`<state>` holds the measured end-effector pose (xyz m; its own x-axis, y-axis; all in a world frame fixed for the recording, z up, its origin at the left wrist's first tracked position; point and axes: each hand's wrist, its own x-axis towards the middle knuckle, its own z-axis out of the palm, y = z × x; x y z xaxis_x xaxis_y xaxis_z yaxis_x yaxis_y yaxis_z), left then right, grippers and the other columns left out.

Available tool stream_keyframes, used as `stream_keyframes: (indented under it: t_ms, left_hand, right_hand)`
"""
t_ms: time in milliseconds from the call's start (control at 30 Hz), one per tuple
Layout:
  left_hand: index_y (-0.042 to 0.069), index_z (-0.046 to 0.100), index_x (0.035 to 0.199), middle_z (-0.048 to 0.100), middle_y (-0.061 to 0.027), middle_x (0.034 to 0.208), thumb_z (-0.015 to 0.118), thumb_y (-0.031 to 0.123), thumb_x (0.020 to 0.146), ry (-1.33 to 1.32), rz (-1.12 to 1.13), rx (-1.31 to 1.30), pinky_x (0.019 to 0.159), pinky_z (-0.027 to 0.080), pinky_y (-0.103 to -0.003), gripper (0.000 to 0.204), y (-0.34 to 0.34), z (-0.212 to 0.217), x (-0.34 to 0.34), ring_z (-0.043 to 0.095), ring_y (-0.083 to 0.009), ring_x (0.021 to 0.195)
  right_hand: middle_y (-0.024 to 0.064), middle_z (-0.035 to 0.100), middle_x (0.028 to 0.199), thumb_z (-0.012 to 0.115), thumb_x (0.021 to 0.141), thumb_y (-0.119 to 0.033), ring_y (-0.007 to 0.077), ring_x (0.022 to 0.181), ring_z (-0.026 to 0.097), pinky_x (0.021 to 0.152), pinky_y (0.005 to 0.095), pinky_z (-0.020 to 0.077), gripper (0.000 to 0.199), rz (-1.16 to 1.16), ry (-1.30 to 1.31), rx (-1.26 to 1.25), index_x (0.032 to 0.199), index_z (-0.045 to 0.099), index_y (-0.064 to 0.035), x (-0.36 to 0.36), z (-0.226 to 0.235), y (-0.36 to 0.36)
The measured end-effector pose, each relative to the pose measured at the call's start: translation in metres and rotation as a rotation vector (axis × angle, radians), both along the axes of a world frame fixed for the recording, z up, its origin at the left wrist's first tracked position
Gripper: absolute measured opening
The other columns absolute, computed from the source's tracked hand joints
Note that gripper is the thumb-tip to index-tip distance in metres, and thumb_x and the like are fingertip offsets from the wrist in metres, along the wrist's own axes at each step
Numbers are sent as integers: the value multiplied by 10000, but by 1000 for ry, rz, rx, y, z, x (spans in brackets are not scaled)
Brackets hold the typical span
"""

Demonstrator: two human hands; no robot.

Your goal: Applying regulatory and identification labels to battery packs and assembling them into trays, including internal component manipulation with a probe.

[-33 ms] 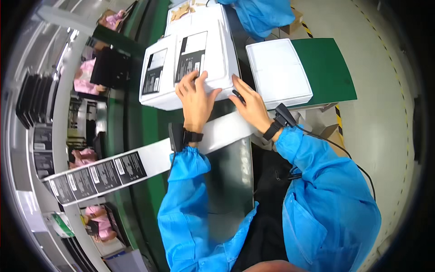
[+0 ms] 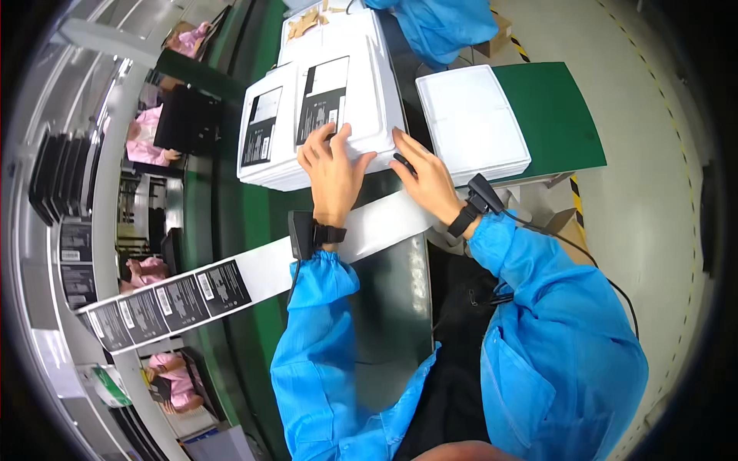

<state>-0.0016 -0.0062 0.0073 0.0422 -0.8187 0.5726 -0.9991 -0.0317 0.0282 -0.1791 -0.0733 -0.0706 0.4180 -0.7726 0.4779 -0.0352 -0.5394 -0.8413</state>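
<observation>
White tray stack point(image 2: 367, 92) lies upper centre of the frame; the left hand point(image 2: 330, 173), fingers spread, reaches over a black-and-white label point(image 2: 323, 104); the right hand point(image 2: 429, 180), thumb apart, meets its right edge.

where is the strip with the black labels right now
In the head view, the label strip slants across from the left side, where its black labels show, behind the left hand's wrist to just below the right hand.
</observation>
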Motion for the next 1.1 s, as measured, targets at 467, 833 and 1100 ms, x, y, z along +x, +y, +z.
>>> stream_keyframes:
  t_ms: [467,833,1100]
  left_hand:
    - [-91,460,1439,360,-296,1555,832,324,927,482,538,-746,1192,303,-493,757,28,-41,120,355,-404,1420]
    - [-52,565,1362,689,-141,1171,653,583,1011,518,341,-405,992,483,-375,730,58,-95,202,636,-244,1113]
    - [-72,696,1156,760,-107,1011,751,526,960,589,213,-588,808,542,-326,632,51,-71,160,679,-145,901]
  right_hand:
    - [157,761,1232,812,929,-187,236,1021,729,843,312,571,410,117,47,-149,1299,732,-27,-25,11,-68]
    - [20,790,1033,853,913,-107,-17,620,433,512,177,311,432,-142,-165,-33,1305,728,23,-2,-6,-30]
    - [-19,694,736,759,976,-43,2,550,412,498,198,281,296,-238,-111,-288,1259,747,44,-6,-2,-43]
